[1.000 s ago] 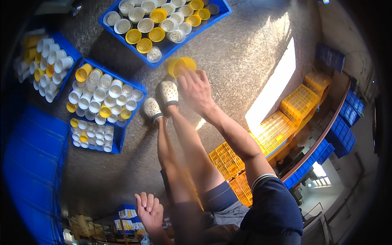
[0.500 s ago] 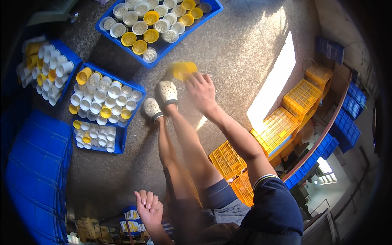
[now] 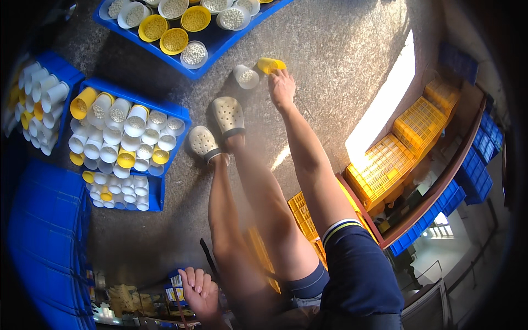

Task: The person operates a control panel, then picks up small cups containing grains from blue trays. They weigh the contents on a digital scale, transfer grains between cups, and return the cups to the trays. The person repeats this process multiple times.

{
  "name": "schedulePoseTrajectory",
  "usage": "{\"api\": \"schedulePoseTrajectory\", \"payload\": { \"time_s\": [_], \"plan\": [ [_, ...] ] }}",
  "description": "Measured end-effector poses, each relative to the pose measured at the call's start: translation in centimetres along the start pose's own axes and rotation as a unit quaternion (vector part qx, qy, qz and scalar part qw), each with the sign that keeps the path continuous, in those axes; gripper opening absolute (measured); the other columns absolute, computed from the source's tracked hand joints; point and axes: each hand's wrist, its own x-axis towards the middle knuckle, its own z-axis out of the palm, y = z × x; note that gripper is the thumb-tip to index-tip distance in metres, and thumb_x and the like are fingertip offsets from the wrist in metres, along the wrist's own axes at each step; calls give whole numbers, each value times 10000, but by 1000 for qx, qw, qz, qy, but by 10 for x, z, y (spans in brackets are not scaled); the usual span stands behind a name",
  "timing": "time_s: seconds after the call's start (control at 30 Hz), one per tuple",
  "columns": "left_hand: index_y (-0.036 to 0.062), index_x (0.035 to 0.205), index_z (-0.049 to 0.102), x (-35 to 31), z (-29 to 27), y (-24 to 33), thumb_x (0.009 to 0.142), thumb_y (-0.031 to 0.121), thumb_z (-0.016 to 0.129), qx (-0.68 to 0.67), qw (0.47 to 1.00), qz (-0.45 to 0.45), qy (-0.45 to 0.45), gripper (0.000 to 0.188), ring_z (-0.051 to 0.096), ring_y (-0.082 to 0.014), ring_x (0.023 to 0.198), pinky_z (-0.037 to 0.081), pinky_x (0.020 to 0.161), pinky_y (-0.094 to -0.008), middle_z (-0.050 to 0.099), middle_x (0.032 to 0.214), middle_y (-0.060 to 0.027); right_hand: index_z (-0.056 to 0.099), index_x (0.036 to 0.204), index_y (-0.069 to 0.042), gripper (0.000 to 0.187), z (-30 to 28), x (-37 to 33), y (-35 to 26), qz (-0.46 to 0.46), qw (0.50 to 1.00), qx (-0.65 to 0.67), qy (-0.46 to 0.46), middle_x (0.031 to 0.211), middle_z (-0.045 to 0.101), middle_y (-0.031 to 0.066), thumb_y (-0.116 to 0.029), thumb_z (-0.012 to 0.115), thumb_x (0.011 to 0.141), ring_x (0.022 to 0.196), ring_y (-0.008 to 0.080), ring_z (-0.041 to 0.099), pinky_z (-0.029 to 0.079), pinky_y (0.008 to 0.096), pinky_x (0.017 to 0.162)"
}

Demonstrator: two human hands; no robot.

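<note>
Cup [image 3: 268, 65], yellow, in right grip [image 3: 282, 88] beside white cup [image 3: 245, 76], left grip [image 3: 201, 294] slack, fingers loose.

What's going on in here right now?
The person's right hand is holding a yellow cup near its rim. A white cup sits beside it on the floor. The left hand is loosely curled and looks empty. Ahead and to the left are blue crates of white and yellow cups.
</note>
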Motion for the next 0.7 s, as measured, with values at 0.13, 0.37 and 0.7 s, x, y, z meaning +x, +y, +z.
{"api": "schedulePoseTrajectory", "payload": {
  "time_s": [0.13, 0.37, 0.7],
  "plan": [
    [95, 745, 401, -4, 12, -4, 1091, 340, 338, 24, 1000, 4, 12, 429, 315, -118, 442, 317, 379, -216, 378, 593, -34, 610, 1104, -110, 275, -30, -17, -26, 30, 998, 5, 58, 1149, 634, 90, -187, 670, 846, 1047, 279, 587, 455, 431, 863],
    [95, 740, 400, 4, 15, -4, 1092, 337, 336, 36, 999, -4, -8, 432, 322, -122, 452, 322, 385, -223, 378, 600, -35, 650, 1119, -34, 388, 9, -9, -64, 336, 863, 330, -183, 990, 693, 249, -364, 523, 958, 979, 429, 657, 507, 490, 866],
    [95, 729, 411, -21, 23, -5, 1087, 345, 346, 21, 999, -15, -26, 441, 336, -122, 470, 327, 396, -227, 387, 598, -25, 624, 1169, 1, 297, -107, -15, -94, 308, 856, 415, -6, 900, 683, 225, -194, 510, 976, 811, 327, 684, 525, 410, 757]
  ]
}}
